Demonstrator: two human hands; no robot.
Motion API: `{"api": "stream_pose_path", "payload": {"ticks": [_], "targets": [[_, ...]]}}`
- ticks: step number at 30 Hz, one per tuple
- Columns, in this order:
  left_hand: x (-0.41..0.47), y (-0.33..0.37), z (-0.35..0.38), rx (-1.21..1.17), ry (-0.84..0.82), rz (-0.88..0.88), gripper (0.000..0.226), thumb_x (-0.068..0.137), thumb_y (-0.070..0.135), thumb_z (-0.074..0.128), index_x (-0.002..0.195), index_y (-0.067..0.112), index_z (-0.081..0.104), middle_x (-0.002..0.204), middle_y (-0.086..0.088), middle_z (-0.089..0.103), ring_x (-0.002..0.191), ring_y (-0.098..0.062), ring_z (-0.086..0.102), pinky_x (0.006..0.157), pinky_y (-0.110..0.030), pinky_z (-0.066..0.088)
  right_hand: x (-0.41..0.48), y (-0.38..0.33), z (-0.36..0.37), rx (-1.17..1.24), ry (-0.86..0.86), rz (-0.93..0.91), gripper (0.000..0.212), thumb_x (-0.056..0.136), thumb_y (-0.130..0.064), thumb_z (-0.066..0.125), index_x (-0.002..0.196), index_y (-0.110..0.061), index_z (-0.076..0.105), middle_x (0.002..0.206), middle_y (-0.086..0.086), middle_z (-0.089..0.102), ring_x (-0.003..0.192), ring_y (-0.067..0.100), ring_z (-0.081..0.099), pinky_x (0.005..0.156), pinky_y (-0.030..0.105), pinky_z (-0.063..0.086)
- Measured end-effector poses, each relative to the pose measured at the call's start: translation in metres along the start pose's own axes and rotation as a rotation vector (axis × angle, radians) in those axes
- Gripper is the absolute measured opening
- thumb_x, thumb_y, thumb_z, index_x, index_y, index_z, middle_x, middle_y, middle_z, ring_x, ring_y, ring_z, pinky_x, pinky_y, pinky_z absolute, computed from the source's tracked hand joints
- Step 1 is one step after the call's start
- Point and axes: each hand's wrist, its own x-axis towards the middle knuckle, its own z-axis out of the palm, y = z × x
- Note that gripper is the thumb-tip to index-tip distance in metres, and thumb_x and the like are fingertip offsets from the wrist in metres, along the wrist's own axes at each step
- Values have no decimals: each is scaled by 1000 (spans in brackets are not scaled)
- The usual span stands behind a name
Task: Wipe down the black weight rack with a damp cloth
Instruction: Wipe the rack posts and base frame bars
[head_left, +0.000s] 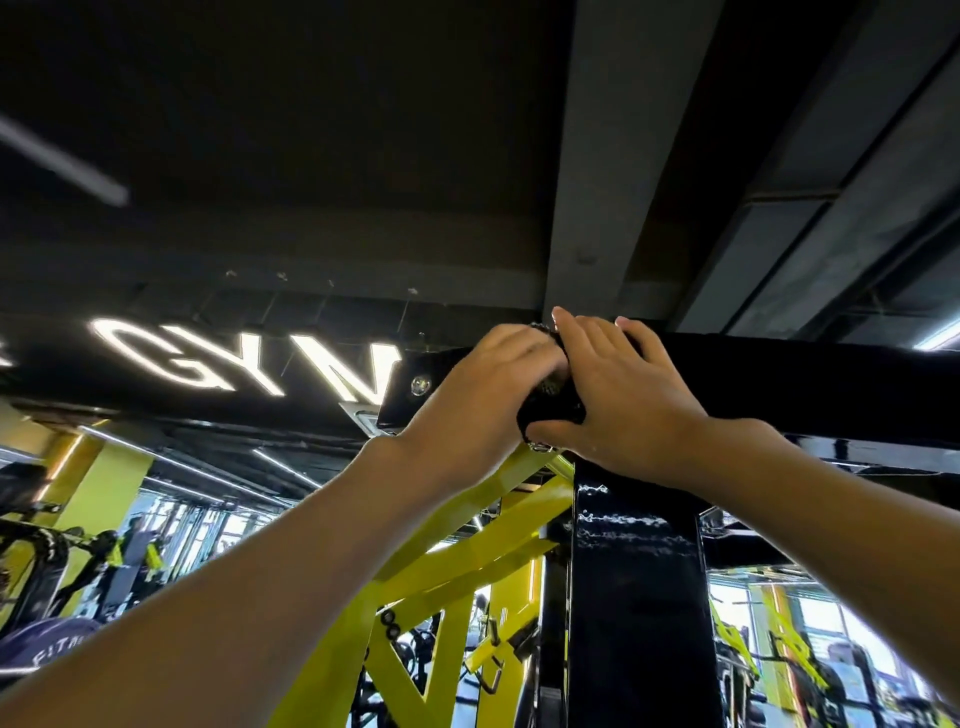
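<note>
Large white lit letters reading "GYM" (244, 358) are seen on a dark fascia under the ceiling, at the left. Pale lettering beginning "FIT" is made out on a rounded purple object (41, 649) at the lower left; the rest cannot be read.

The black weight rack (639, 571) is seen from below: a glossy, square-section steel upright, streaked with wet reflections, joined to a horizontal crossbeam on which a shiny bolt (420, 385) is fixed near the left end. A dark cloth (550, 400), crumpled and coarse in texture, is held against the crossbeam just above the upright, between the two hands. It is gripped by the left hand (488, 384), whose fingers are curled round it. The right hand (623, 395) is laid flat over it, fingers fairly straight across the beam's top and thumb spread beneath.

A yellow painted steel frame (441, 561) with diagonal braces is seen behind the forearms. A grey concrete ceiling beam (623, 156) runs overhead.
</note>
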Motion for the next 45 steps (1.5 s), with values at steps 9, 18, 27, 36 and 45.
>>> {"api": "stream_pose_path", "payload": {"ticks": [9, 18, 27, 36, 45], "targets": [[-63, -39, -5, -58, 229, -368, 47, 78, -20, 63, 111, 14, 68, 114, 0, 64, 108, -9, 53, 98, -18, 44, 1, -6, -6, -47, -43, 14, 107, 83, -74, 50, 156, -13, 0, 160, 1, 18, 150, 17, 10, 123, 41, -1], [-17, -42, 12, -111, 233, -390, 42, 83, -11, 57, 114, 15, 68, 116, -1, 65, 106, -19, 61, 94, -42, 50, 9, -21, 12, -206, 57, 24, 96, 80, -78, 47, 150, -16, 27, 148, 5, 36, 140, 26, 30, 116, 49, 15], [-18, -63, 3, -3, 189, -368, 36, 89, -5, 52, 115, 13, 70, 116, -3, 66, 105, -19, 63, 94, -37, 52, 9, -24, 18, -269, 93, 67, 92, 71, -73, 39, 139, -11, 49, 133, 12, 54, 126, 32, 47, 108, 54, 29], [-31, -93, -8, -52, 226, -653, 33, 87, -11, 63, 111, 8, 74, 111, -9, 72, 104, -18, 67, 84, -7, 45, 10, -24, 20, -298, 103, 72, 92, 68, -71, 43, 134, -7, 56, 127, 16, 59, 121, 36, 54, 103, 57, 37], [-82, -67, 0, -20, 212, -607, 36, 94, -5, 55, 120, 14, 70, 108, -1, 66, 96, -6, 56, 80, 0, 36, 10, -23, 24, -306, 142, 60, 90, 69, -70, 52, 133, -7, 56, 127, 17, 60, 121, 37, 55, 103, 57, 38]]}}
